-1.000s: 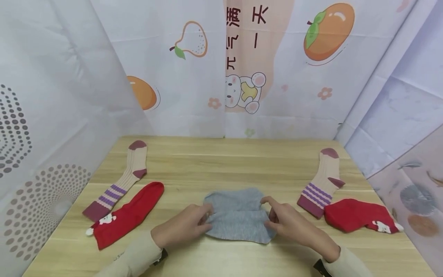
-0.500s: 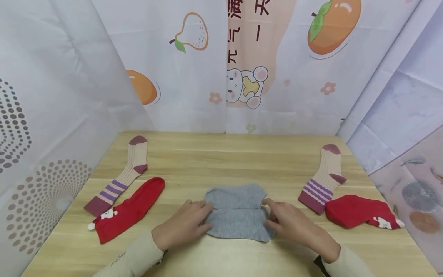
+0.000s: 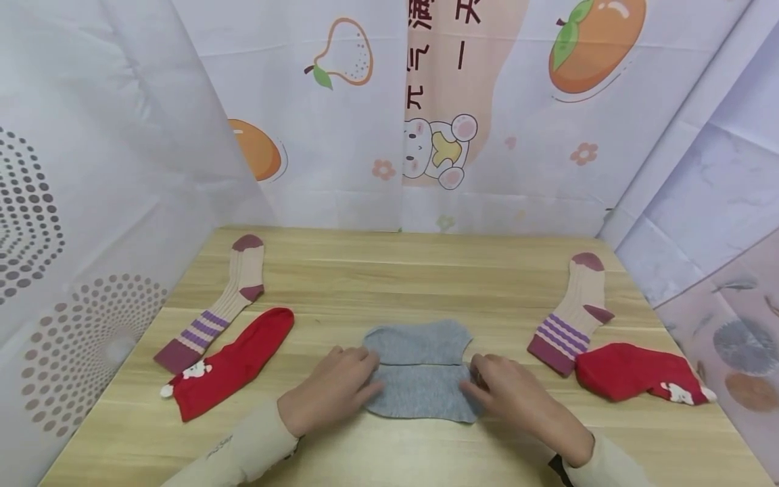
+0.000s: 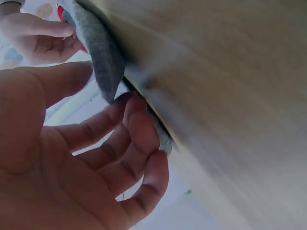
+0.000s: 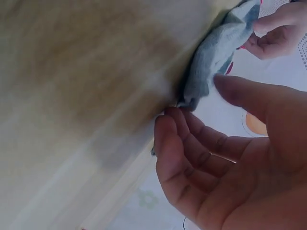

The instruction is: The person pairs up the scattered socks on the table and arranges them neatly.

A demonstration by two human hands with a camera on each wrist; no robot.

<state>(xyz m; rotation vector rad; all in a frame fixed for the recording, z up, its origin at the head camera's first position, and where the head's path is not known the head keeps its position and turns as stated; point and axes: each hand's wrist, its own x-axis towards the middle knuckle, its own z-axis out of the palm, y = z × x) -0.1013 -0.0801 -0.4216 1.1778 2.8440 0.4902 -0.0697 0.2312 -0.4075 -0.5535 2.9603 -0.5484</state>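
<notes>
Two grey socks lie flat, one behind the other, at the front middle of the table in the head view. The far grey sock (image 3: 420, 341) and the near grey sock (image 3: 422, 392) meet along a thin line. My left hand (image 3: 335, 389) rests at their left ends, its fingers loosely bent. At the right end of the near sock is my right hand (image 3: 508, 392), also with bent fingers. Both wrist views show a grey sock end (image 4: 103, 62) between thumb and fingers, with gaps visible. Parts of the sock ends are hidden by the fingers.
On the left of the wooden table (image 3: 389, 284) lie a striped beige sock (image 3: 234, 287) and a red sock (image 3: 237, 365). Another striped sock (image 3: 575, 304) and a red sock (image 3: 633, 372) lie on the right. A printed curtain (image 3: 341, 155) hangs behind the table.
My right index finger has drawn back from the far grey sock's edge. My left fingers have shifted slightly at the sock ends. The dividing line between the grey socks looks straighter. The head view has tilted slightly.
</notes>
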